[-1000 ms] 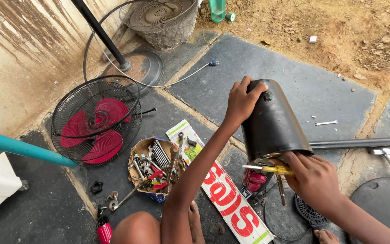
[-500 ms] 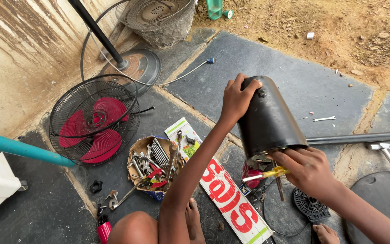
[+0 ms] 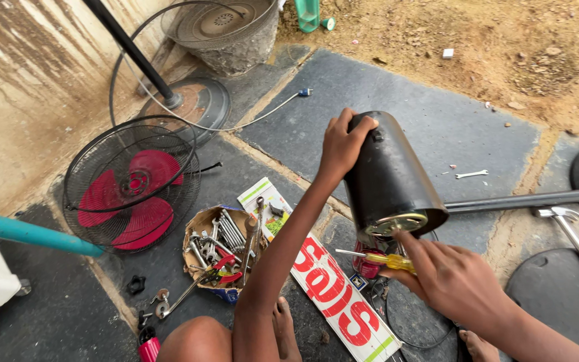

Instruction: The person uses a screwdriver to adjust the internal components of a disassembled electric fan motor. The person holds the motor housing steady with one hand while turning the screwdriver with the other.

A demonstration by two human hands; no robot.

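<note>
My left hand [image 3: 342,144] grips the top end of a black cylindrical fan motor housing [image 3: 390,177], tilted so that its open metal end faces me. My right hand [image 3: 454,278] is closed on a yellow-handled screwdriver [image 3: 376,257], its fingers just below the housing's open end. A dark metal pole [image 3: 517,201] runs off to the right from behind the housing.
A cardboard box of wrenches and tools [image 3: 219,248] lies by my knee. A red-bladed fan in a wire cage [image 3: 132,188] lies at left. A white and red printed board [image 3: 326,285], a round fan base [image 3: 192,100] with its cord, and a hammer [image 3: 567,224] lie around.
The housing has tilted further, so its open end now faces me more. My right hand with the screwdriver has shifted slightly under that end.
</note>
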